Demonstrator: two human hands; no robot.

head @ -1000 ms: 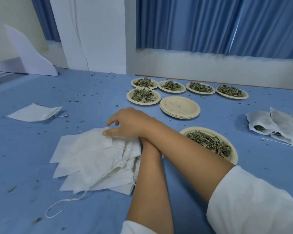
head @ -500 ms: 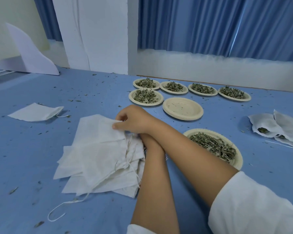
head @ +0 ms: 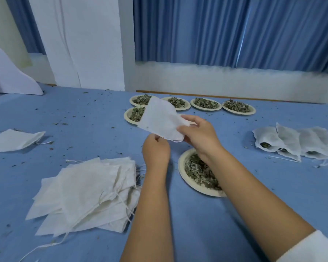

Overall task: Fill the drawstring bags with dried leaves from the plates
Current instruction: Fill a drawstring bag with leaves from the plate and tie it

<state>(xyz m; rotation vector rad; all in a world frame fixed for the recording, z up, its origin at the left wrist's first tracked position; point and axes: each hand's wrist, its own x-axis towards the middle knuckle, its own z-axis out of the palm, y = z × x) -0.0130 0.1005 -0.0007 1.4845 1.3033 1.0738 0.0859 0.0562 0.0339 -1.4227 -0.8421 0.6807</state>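
Note:
One white drawstring bag (head: 160,120) is held up above the blue table. My left hand (head: 155,148) pinches its lower edge and my right hand (head: 199,134) pinches its right edge near the mouth. Just below my right wrist sits a paper plate of dried leaves (head: 195,173). A pile of empty white bags (head: 87,191) lies at the lower left with loose strings trailing.
Several plates of dried leaves (head: 204,104) stand in a row at the back. Filled bags (head: 295,142) lie at the right, and a single empty bag (head: 13,139) at the far left. Leaf crumbs dot the blue table (head: 83,120). A white wall and blue curtain rise behind.
My right hand lifted one bag off the pile and carried it up and to the right. My left hand came out from under the right arm and took the bag's lower edge.

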